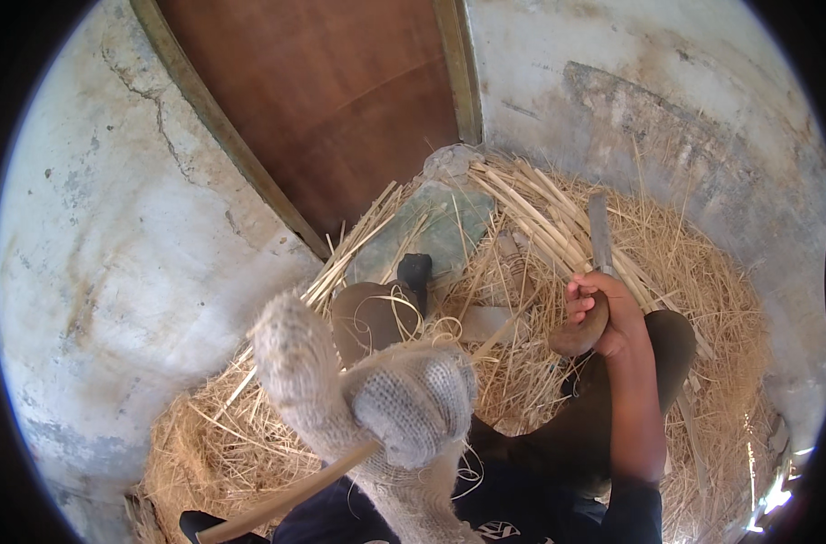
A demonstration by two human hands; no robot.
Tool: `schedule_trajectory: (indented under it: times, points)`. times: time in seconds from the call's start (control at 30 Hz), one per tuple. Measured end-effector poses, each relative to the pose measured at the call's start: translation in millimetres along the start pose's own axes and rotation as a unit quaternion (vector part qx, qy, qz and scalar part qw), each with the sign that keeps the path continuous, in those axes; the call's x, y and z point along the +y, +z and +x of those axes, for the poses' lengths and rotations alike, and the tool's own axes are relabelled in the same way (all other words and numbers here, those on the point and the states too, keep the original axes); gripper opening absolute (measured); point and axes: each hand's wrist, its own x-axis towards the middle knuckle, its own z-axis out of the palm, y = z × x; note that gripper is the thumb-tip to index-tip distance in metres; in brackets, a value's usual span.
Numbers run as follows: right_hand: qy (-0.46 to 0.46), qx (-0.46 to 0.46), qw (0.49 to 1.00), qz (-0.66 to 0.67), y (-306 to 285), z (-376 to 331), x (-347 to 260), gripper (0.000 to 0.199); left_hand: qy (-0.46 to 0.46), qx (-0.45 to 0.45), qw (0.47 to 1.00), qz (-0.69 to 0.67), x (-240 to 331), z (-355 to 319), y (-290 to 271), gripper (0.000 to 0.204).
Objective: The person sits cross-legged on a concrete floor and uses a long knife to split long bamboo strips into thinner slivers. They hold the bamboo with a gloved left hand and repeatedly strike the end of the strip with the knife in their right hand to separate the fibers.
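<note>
My left hand point(376, 399) wears a grey knitted glove and is raised close to the camera, closed around a thin pale cane strip point(286, 497) that runs down to the lower left. My bare right hand point(599, 313) grips the rounded wooden handle of a knife point(601, 238), its flat blade pointing away from me over the straw. Thin curled shavings point(431, 322) hang between the two hands.
I sit on a heap of straw and shavings point(703, 299). A bundle of split cane sticks point(531, 213) lies beyond the hands, beside a grey stone slab point(449, 231) and a dark sandal point(376, 313). A brown wooden door point(340, 100) and plastered wall point(113, 254) stand behind.
</note>
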Motion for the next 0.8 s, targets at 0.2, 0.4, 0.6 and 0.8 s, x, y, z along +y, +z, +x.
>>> schedule_trajectory:
  times: [0.2, 0.4, 0.6, 0.8]
  points:
    - [0.016, -0.01, 1.0, -0.005, -1.6, 3.6, 3.8, 0.012, -0.001, -0.015, 1.0, -0.001, -6.9, 6.6, -2.1, 0.066]
    - [-0.013, 0.054, 0.995, -0.085, 14.2, 6.1, 25.4, 0.019, -0.024, -0.041, 0.999, 0.022, -36.2, 18.6, -12.7, 0.071]
    - [-0.058, 0.063, 0.967, -0.239, 6.9, 13.9, 57.6, 0.031, -0.16, -0.026, 0.986, 0.047, -83.8, 29.2, -47.2, 0.05]
    - [0.019, 0.072, 0.974, -0.214, 3.6, 5.3, 90.3, 0.029, -0.112, 0.046, 0.987, 0.108, -117.3, 41.9, -62.1, 0.023]
